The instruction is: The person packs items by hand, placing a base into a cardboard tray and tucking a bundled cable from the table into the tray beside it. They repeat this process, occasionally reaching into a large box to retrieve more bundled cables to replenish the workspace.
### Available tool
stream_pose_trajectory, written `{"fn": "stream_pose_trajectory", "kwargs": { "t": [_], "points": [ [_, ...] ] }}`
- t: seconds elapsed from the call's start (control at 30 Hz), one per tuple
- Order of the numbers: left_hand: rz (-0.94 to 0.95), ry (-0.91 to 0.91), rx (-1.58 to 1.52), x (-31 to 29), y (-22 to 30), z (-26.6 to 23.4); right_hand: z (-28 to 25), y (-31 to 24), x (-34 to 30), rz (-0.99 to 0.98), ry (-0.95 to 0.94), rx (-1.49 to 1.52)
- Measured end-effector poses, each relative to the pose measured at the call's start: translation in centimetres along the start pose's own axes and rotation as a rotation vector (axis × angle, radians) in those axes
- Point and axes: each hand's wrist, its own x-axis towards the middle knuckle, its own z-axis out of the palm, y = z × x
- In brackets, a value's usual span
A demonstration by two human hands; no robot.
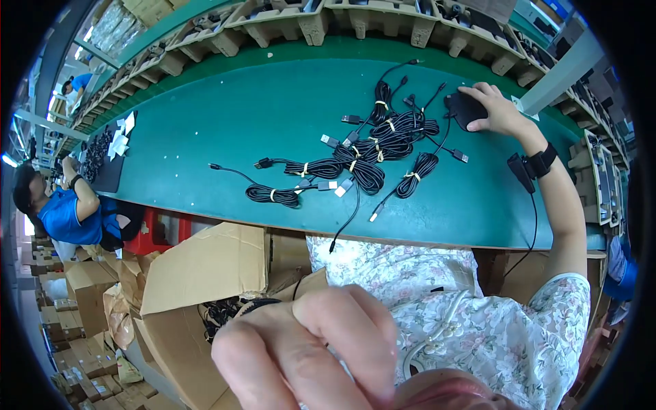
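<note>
At the right of the green workbench, my right hand (500,113) grips a flat black device (467,111) with rounded corners, thumb on the near side and fingers over the far edge. A black strap circles the right wrist, with a small black box and a thin cable on it. My left hand (307,345) is large and close at the lower middle, its fingers bent; whatever they may hold is hidden. Left of the device lies a pile of bundled black USB cables (393,140), tied with pale bands. One separate cable bundle (418,175) lies nearer the front edge.
Cardboard trays (273,26) holding dark parts line the back of the green workbench (225,109). An open cardboard box (205,270) with black cables stands below the front edge. At the far left, a co-worker in blue (75,215) sits by black parts and white papers.
</note>
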Motion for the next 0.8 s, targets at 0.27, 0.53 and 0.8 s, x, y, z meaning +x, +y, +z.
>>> {"fn": "stream_pose_trajectory", "kwargs": {
  "t": [0.27, 0.53, 0.8],
  "points": [
    [0.065, -0.155, 0.019, 0.0, 0.9, 1.1, -0.6, 0.5, -0.4, 0.143, -0.063, 0.052],
    [0.141, -0.274, -0.086, -1.4, 0.6, 0.1, -0.6, 3.0, -3.4, 0.259, -0.039, 0.242],
    [0.013, -0.335, -0.127, -0.5, 0.8, -1.6, -2.6, -1.5, -5.5, 0.285, -0.015, 1.204]
  ]
}}
